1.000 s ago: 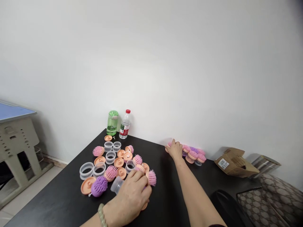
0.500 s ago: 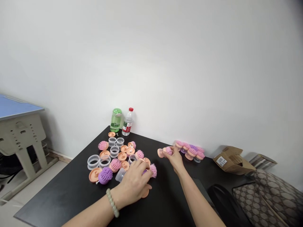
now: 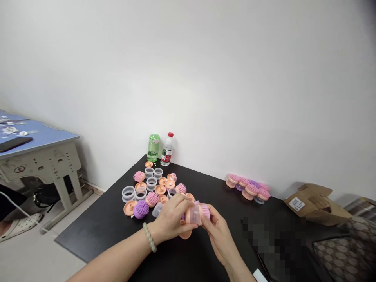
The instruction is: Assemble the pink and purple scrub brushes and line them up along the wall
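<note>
My left hand (image 3: 172, 219), with a bead bracelet, and my right hand (image 3: 219, 237) meet above the black table. Between them is a pink-bristled massage brush (image 3: 205, 211) with a peach base, fitted to a clear plastic cup (image 3: 194, 214). My left fingers grip the cup, and my right hand holds the bristled end. Just left of my hands lies a loose pile of parts: a purple brush (image 3: 141, 209), a peach disc (image 3: 130, 208), clear rings (image 3: 128, 193) and a clear cup (image 3: 157, 209). A peach disc (image 3: 185, 235) sits partly under my left hand.
The black table (image 3: 88, 241) has a far group of pink and purple brushes (image 3: 248, 192) by the wall. A green bottle (image 3: 153, 148), a water bottle (image 3: 167, 150) and a cardboard box (image 3: 314, 205) stand near its far edge. A pixelated patch (image 3: 273, 243) hides the right side.
My right hand has come back from the far group with the brush and now meets my left hand, which has risen from the pile. The whole view has swung, shifting the scene to the right.
</note>
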Available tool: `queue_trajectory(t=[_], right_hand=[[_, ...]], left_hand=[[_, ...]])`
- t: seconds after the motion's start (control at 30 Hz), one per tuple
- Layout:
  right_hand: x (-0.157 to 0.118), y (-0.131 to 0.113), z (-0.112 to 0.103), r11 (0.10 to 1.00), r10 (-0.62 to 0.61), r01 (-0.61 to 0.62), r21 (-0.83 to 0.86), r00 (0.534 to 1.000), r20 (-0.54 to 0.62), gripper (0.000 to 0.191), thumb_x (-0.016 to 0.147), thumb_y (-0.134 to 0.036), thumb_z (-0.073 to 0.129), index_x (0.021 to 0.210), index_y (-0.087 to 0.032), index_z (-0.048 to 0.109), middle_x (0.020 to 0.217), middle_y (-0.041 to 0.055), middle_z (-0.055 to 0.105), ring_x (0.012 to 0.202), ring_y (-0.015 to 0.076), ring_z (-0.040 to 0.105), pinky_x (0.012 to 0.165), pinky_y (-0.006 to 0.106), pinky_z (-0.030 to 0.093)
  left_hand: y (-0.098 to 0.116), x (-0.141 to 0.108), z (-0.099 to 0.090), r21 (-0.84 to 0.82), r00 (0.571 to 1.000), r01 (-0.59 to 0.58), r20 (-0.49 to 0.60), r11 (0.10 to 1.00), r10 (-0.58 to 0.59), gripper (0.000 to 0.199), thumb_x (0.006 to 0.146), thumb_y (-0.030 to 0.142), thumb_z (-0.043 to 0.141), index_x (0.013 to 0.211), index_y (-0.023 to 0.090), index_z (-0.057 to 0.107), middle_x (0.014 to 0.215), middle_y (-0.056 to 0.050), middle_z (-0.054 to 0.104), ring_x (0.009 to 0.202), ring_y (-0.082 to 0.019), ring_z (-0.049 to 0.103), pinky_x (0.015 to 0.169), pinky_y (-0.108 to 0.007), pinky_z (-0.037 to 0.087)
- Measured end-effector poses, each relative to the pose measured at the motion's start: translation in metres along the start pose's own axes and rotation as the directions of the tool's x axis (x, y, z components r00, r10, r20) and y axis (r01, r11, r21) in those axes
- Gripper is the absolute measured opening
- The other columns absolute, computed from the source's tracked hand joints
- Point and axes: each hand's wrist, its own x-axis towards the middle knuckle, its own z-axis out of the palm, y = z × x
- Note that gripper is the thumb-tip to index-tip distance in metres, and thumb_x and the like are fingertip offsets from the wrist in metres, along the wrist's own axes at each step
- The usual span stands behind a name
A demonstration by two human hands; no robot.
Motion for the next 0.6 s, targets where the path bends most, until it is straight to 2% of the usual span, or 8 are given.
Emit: queue_trajectory(t=[0.13,0.2,0.33,0.43,0.53,0.6], right_hand=[[-0.0011,0.0071,-0.0068,0.990,-0.028,0.029,-0.135,1.000,0.013,0.041,0.084,-0.056,0.070,0.104,-0.020,0.070,0.079,0.0023,0.066,0.069,0.0177,0.057,0.066,0.028,0.049],[-0.0014,0.0081,-0.0081,0.985,-0.040,0.042,-0.166,0.999,0.015,0.039,0.085,-0.056,0.070,0.101,-0.020,0.071,0.077,0.0018,0.065,0.068,0.0178,0.058,0.064,0.028,0.049],[-0.0027,0.0044,-0.0091,0.980,-0.108,0.115,-0.162,0.993,0.053,0.038,0.079,-0.047,0.079,0.107,-0.023,0.070,0.102,0.0060,0.070,0.095,0.0250,0.066,0.084,0.033,0.054],[-0.0037,0.0041,-0.0101,0.977,-0.162,0.175,-0.122,0.981,0.104,0.052,0.074,-0.041,0.084,0.120,-0.027,0.066,0.128,0.0081,0.064,0.120,0.0290,0.060,0.101,0.038,0.049],[-0.0029,0.0083,-0.0111,0.984,-0.141,0.149,-0.100,0.987,0.076,0.066,0.074,-0.045,0.084,0.133,-0.030,0.057,0.140,0.0084,0.058,0.127,0.0301,0.057,0.104,0.040,0.049],[-0.0018,0.0101,-0.0113,0.985,-0.081,0.085,-0.148,0.996,0.034,0.056,0.079,-0.053,0.076,0.127,-0.026,0.062,0.126,0.0092,0.067,0.116,0.0303,0.064,0.096,0.040,0.053]], left_hand=[[0.0008,-0.0020,0.0032,0.040,1.000,-0.005,-0.022,0.999,0.006,0.031,0.086,0.043,0.071,0.101,0.019,0.057,0.096,-0.008,0.065,0.087,-0.023,0.061,0.075,-0.035,0.052],[0.0004,-0.0024,0.0039,0.033,1.000,0.023,-0.009,0.999,-0.023,0.030,0.083,0.041,0.073,0.097,0.019,0.057,0.091,-0.006,0.064,0.083,-0.022,0.061,0.072,-0.033,0.050],[-0.0015,-0.0008,0.0026,-0.060,0.980,0.193,0.069,0.979,-0.189,0.036,0.072,0.036,0.082,0.091,0.020,0.056,0.083,0.000,0.063,0.073,-0.018,0.059,0.067,-0.029,0.048],[-0.0027,0.0010,0.0014,-0.114,0.947,0.310,0.123,0.944,-0.296,0.040,0.067,0.036,0.085,0.091,0.021,0.057,0.081,0.003,0.062,0.069,-0.016,0.059,0.065,-0.027,0.046],[-0.0036,0.0007,0.0023,-0.116,0.952,0.297,0.104,0.948,-0.286,0.039,0.069,0.038,0.083,0.094,0.021,0.057,0.087,0.001,0.064,0.075,-0.018,0.061,0.068,-0.028,0.047],[-0.0043,-0.0006,0.0038,-0.094,0.969,0.238,0.090,0.967,-0.230,0.037,0.072,0.038,0.080,0.095,0.022,0.056,0.091,-0.001,0.065,0.081,-0.020,0.062,0.072,-0.030,0.048]])
